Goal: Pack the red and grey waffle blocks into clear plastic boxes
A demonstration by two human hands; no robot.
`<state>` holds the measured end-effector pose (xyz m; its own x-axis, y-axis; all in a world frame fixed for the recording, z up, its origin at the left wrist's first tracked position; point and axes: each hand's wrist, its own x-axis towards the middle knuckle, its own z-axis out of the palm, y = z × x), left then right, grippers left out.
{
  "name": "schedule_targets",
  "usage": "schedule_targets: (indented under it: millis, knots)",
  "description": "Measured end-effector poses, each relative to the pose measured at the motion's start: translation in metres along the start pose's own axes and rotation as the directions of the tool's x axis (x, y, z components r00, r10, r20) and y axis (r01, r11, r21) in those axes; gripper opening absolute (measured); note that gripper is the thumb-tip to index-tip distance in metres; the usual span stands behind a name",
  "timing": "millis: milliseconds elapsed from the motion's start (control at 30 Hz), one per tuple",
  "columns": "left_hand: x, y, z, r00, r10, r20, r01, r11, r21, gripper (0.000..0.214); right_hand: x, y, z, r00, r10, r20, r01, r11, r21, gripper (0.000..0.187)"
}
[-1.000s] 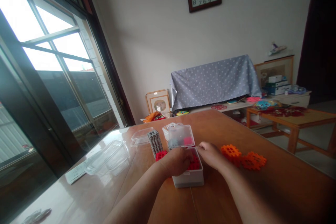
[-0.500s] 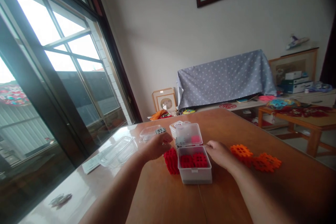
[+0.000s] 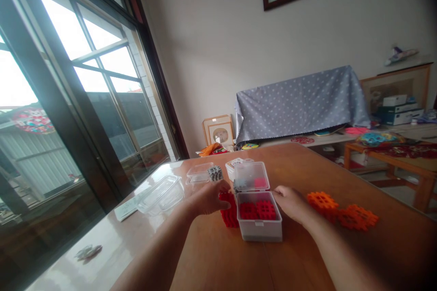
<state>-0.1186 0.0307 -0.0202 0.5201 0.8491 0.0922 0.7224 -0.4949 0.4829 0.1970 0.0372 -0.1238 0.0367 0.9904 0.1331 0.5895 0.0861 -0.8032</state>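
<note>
A small clear plastic box (image 3: 261, 227) stands on the wooden table (image 3: 300, 254) with its lid (image 3: 251, 176) tipped up. Red waffle blocks (image 3: 256, 210) lie inside it. My left hand (image 3: 209, 198) is curled over a stack of red waffle blocks (image 3: 228, 214) beside the box's left wall. A grey stack of blocks (image 3: 215, 173) stands just beyond that hand. My right hand (image 3: 290, 203) rests against the box's right side, fingers bent. Orange waffle blocks (image 3: 341, 211) lie to the right of it.
Two clear plastic tubs (image 3: 163, 194) and a flat lid (image 3: 199, 173) sit at the table's left near the window. A paper slip (image 3: 125, 210) lies by them. A second white box (image 3: 235, 164) stands behind the open one. A low wooden table (image 3: 392, 154) is at right.
My left hand left the box's inside, reached toward the grey stack, then came down onto the red stack beside the box. My head has turned, shifting the view leftward.
</note>
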Motion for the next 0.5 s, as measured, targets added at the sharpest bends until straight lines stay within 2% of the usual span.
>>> schedule_targets:
  millis: [133,267,500]
  knots:
    - [0.001,0.005,-0.004,0.999,0.020,-0.034,-0.018,0.999,0.041,0.043,0.000,-0.002,-0.001,1.000,-0.004,-0.008,0.004,1.000,-0.006,0.034]
    - [0.002,0.028,-0.010,0.993,0.089,-0.075,-0.081,0.991,0.103,0.043,-0.001,-0.003,-0.002,1.000,-0.004,-0.010,0.004,1.000,-0.010,0.035]
    - [0.017,0.078,-0.001,0.982,0.182,0.051,-0.189,0.958,0.217,0.048,-0.002,-0.005,-0.003,1.000,0.010,0.000,-0.010,1.000,0.008,0.034]
